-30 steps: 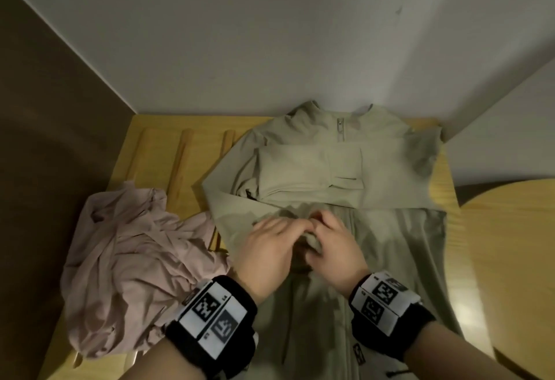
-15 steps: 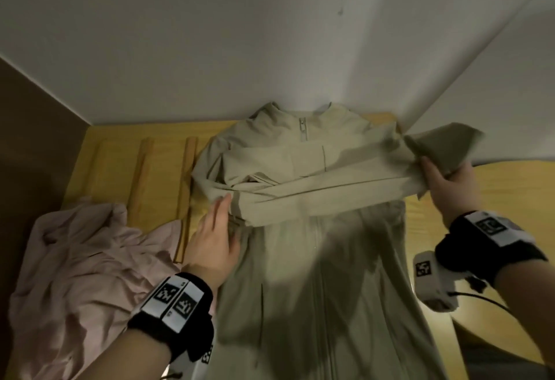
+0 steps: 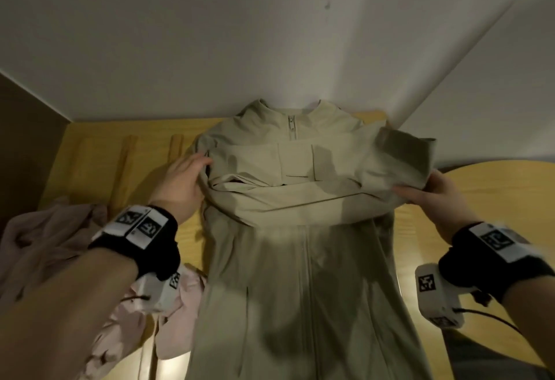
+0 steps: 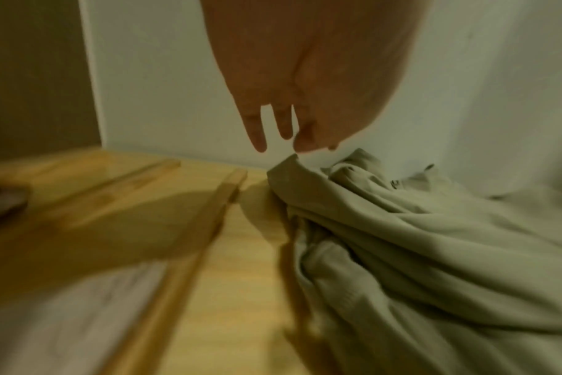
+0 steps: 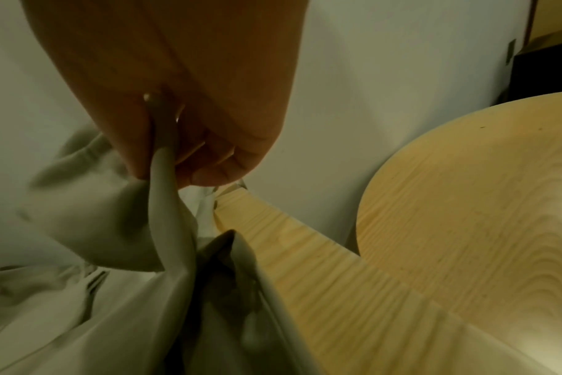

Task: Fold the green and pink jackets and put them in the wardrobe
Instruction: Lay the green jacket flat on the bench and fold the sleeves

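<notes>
At lower left of the head view, a crumpled pale pink fabric jacket [image 3: 51, 262] lies in a heap on the light yellow wooden slatted surface [image 3: 99, 151], unfolded and touched by neither hand. Right of it, at centre left, the person's left hand [image 3: 180, 187] rests with nearly straight fingers against the left edge of the pale sage-green zip-front fabric jacket [image 3: 300, 274]; the left wrist view shows the fingertips [image 4: 257, 142] extended and just touching a raised corner of the cloth, gripping nothing. Down the centre of the frame, the green jacket lies front up, collar at the upper centre against the white wall [image 3: 210, 34] and hem toward the lower edge, so its long axis runs top to bottom of the picture. Both sleeves are crossed over the chest, forming a horizontal band between the hands. At centre right, the right hand [image 3: 435, 196] pinches a bunched fold of the jacket's right shoulder; the right wrist view shows thumb and curled fingers [image 5: 215, 162] closed on the cloth, lifted clear of the surface. A rounded light wooden tabletop [image 3: 495, 187] fills the right edge. Judged from this layout, the hands flank the jacket's upper body, with the hem hanging nearest the person; the coming fold probably turns on that lengthwise axis. No wardrobe is in view.
</notes>
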### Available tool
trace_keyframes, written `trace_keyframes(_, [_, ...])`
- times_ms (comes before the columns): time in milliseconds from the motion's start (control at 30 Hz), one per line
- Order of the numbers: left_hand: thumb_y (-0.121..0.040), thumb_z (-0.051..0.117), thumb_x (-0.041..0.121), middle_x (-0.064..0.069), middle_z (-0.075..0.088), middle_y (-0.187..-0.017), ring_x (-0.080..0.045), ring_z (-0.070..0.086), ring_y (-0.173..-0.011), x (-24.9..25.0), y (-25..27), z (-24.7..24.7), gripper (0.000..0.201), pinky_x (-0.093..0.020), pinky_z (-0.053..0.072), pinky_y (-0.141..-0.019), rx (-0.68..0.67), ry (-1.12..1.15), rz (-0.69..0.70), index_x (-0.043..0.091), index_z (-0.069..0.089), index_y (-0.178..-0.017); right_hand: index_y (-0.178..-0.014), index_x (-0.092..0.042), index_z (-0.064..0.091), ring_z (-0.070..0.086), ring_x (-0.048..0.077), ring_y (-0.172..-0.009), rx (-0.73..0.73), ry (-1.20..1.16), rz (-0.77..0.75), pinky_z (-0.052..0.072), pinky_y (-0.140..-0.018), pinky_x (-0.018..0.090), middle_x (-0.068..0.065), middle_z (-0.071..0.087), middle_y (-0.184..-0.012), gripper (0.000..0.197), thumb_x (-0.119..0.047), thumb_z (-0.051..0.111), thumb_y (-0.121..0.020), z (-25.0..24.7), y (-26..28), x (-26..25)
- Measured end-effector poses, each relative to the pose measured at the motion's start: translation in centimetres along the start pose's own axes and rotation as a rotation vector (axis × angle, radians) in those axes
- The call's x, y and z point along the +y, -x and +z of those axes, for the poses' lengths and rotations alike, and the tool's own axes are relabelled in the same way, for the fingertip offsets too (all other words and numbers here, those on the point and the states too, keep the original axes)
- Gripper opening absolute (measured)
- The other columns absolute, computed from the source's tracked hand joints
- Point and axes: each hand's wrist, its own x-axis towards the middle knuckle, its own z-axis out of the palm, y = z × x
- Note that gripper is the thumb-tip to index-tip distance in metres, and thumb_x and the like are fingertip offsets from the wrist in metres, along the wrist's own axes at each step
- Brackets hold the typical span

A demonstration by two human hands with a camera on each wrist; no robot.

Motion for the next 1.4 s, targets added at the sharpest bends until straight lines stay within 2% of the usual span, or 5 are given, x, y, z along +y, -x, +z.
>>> trace_keyframes(333, [-0.094, 0.043, 0.022, -0.004, 0.042, -0.136, -0.026, 0.029, -0.126, -1.7, -0.3, 0.3, 0.042, -0.033, 0.028, -0.102, -0.298, -0.32, -0.177, 0.027, 0.043, -0.136, -0.108, -0.013, 0.059, 0.06, 0.019, -0.088, -0.002, -0.121, 0.054, 0.052, -0.068, 0.028, 0.0, 0.065, -0.094, 0.034, 0.006, 0.059, -0.08, 1.2, -0.3, 0.2])
trace_keyframes(533, [-0.087, 0.051, -0.002, -0.018, 0.054, -0.119, -0.034, 0.041, -0.117, -4.3, -1.2, -3.7, 0.025, -0.033, 0.03, -0.096, -0.159, -0.155, -0.131, 0.002, 0.068, -0.105, -0.103, -0.026, 0.061, 0.06, 0.017, -0.096, -0.068, -0.08, 0.077, 0.046, -0.084, 0.037, -0.003, 0.066, -0.103, 0.032, -0.002, 0.062, -0.081, 2.6, -0.1, 1.3])
trace_keyframes(967, [-0.09, 0.046, -0.006, -0.014, 0.058, -0.125, -0.032, 0.05, -0.117, -4.3, -5.8, -8.7, 0.021, -0.035, 0.035, -0.101, 0.004, 0.092, -0.148, 0.001, 0.064, -0.085, -0.115, -0.005, 0.056, 0.066, 0.024, -0.074, 0.072, 0.003, -0.077, 0.052, -0.057, 0.024, 0.009, 0.069, -0.088, 0.03, -0.014, 0.062, -0.087, -0.5, -2.4, -0.6])
trace_keyframes(1100, [-0.09, 0.042, -0.004, -0.018, 0.062, -0.117, -0.036, 0.056, -0.107, -2.5, -6.4, -7.3, 0.026, -0.036, 0.042, -0.088, 0.094, 0.082, -0.161, 0.001, 0.065, -0.102, -0.11, -0.011, 0.053, 0.067, 0.008, -0.055, 0.14, -0.023, -0.116, 0.051, -0.049, 0.014, 0.0, 0.069, -0.071, 0.02, -0.013, 0.056, -0.09, -1.6, -2.7, -0.7])
trace_keyframes(1400, [-0.093, 0.047, 0.01, -0.022, 0.052, -0.123, -0.038, 0.054, -0.101, 2.6, -8.5, -2.9, 0.033, -0.038, 0.042, -0.082, 0.13, 0.154, -0.196, 0.007, 0.044, -0.126, -0.115, -0.013, 0.052, 0.066, 0.005, -0.054, 0.286, 0.008, -0.076, 0.052, -0.05, 0.014, 0.004, 0.064, -0.089, 0.026, -0.022, 0.056, -0.091, -5.0, -3.5, 0.9])
